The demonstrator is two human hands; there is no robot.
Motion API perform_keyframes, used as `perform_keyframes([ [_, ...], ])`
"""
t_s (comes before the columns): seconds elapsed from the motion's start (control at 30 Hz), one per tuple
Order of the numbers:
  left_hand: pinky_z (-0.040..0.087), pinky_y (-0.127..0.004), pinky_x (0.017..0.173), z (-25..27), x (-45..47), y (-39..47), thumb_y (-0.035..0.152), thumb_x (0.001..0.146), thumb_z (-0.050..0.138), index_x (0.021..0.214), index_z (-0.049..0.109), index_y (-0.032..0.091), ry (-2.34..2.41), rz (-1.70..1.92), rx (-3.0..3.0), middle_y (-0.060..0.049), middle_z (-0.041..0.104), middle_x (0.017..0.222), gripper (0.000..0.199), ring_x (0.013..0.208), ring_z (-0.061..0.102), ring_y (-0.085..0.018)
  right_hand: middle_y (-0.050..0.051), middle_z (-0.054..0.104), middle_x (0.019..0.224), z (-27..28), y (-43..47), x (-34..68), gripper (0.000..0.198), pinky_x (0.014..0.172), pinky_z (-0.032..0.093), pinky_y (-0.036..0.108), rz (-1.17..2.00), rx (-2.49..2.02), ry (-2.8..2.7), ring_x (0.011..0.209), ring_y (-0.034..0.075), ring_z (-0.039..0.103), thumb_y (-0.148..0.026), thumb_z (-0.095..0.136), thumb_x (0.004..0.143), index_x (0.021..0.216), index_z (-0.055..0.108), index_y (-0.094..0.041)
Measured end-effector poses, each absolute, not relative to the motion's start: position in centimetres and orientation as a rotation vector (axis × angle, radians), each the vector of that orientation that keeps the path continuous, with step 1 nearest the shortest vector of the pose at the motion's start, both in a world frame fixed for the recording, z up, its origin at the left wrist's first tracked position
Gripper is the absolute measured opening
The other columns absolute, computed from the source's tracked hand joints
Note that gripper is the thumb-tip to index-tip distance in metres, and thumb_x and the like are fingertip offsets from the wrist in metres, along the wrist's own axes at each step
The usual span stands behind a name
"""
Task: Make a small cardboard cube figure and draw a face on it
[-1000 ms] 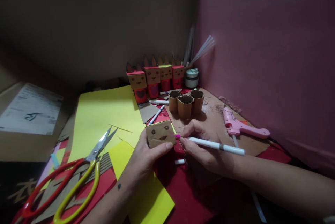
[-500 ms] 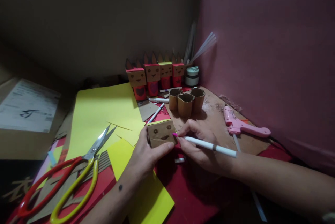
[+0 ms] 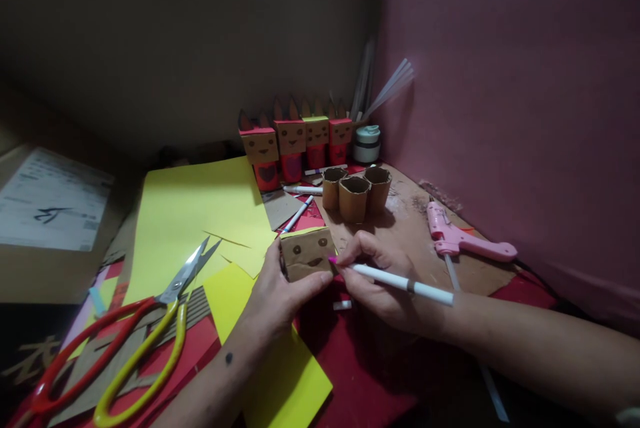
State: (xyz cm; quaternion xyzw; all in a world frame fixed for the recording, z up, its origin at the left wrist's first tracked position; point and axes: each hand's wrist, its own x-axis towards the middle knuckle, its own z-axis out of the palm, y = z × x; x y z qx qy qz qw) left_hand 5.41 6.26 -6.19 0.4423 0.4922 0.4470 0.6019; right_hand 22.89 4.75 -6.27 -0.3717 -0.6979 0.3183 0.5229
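Observation:
A small brown cardboard box [image 3: 303,260] with two drawn eyes and a dark mouth is gripped by my left hand [image 3: 280,295], thumb along its lower front. Its top edge shows yellow. My right hand [image 3: 377,278] is closed round a white marker [image 3: 395,279] with a dark band. The marker's pink tip is at the right side of the box's face, by the edge; whether it touches is hard to tell. Below the box a small white piece [image 3: 343,305], maybe a cap, lies on the red surface [image 3: 360,368].
Large scissors [image 3: 173,301] lie on yellow paper [image 3: 200,208] and cardboard scraps at left. Three cardboard tubes [image 3: 354,200] stand behind my hands, with several cardboard figures [image 3: 263,148] farther back. A pink glue gun [image 3: 465,241] and a lidded jar [image 3: 367,145] are at right.
Hardly anything differs. The marker has tilted very slightly, its tip staying near the right side of the box's face. The whole view has shifted a little.

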Motion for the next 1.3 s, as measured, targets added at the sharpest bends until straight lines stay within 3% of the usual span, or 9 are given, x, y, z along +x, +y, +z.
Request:
perform_keyframes([
  [0.23,0.054,-0.046,0.088,-6.3,5.6,6.2,0.031,0.057,0.091,0.123,0.056,0.019,1.133,1.055,1.007,-0.014,0.074,0.111,0.075,0.099,0.072,-0.035,-0.006,0.047,0.061,-5.7,4.5,23.2,0.007,0.044,0.034,0.021,0.836,-0.946,-1.581,0.048,0.009,0.042,-0.016,0.055,0.081,0.085,0.053,-0.022],
  [0.6,0.053,-0.046,0.090,-6.3,5.4,6.2,0.035,0.058,0.092,0.125,0.056,0.018,1.128,1.058,1.044,-0.014,0.075,0.111,0.078,0.105,0.071,-0.036,-0.005,0.053,0.063,-6.0,4.5,23.2,0.009,0.045,0.039,0.020,0.814,-0.912,-1.614,0.049,0.009,0.046,-0.013,0.058,0.084,0.086,0.056,-0.021],
  [0.83,0.052,-0.046,0.100,-5.6,5.7,5.9,0.024,0.063,0.087,0.131,0.056,0.019,0.920,1.092,0.848,-0.012,0.075,0.117,0.075,0.112,0.070,-0.034,0.003,0.067,0.082,-5.9,4.7,23.3,0.016,0.064,0.055,0.027,0.625,-0.733,-1.682,0.071,0.015,0.064,-0.010,0.057,0.089,0.095,0.066,-0.022],
  [1.0,0.051,-0.042,0.101,-5.1,5.5,5.9,0.017,0.068,0.079,0.130,0.058,0.016,0.820,1.098,0.829,-0.011,0.077,0.116,0.065,0.112,0.070,-0.032,0.002,0.067,0.082,-6.0,4.7,23.6,0.016,0.060,0.053,0.026,0.650,-0.739,-1.697,0.069,0.014,0.063,-0.011,0.059,0.090,0.099,0.067,-0.021],
  [1.1,0.051,-0.044,0.102,-5.1,5.5,6.0,0.016,0.070,0.076,0.128,0.059,0.014,0.758,1.074,0.822,-0.013,0.077,0.115,0.060,0.112,0.070,-0.033,0.003,0.069,0.088,-5.7,4.4,24.1,0.015,0.066,0.054,0.028,0.655,-0.732,-1.695,0.077,0.016,0.065,-0.014,0.058,0.092,0.099,0.069,-0.022],
  [1.3,0.046,-0.045,0.109,-5.1,5.8,5.9,0.016,0.070,0.080,0.136,0.055,0.017,0.761,1.109,0.776,-0.012,0.073,0.127,0.070,0.123,0.065,-0.033,0.000,0.072,0.089,-3.6,4.4,23.9,0.020,0.074,0.056,0.025,0.943,-0.665,-1.432,0.084,0.013,0.068,-0.010,0.061,0.094,0.105,0.068,-0.025],
])
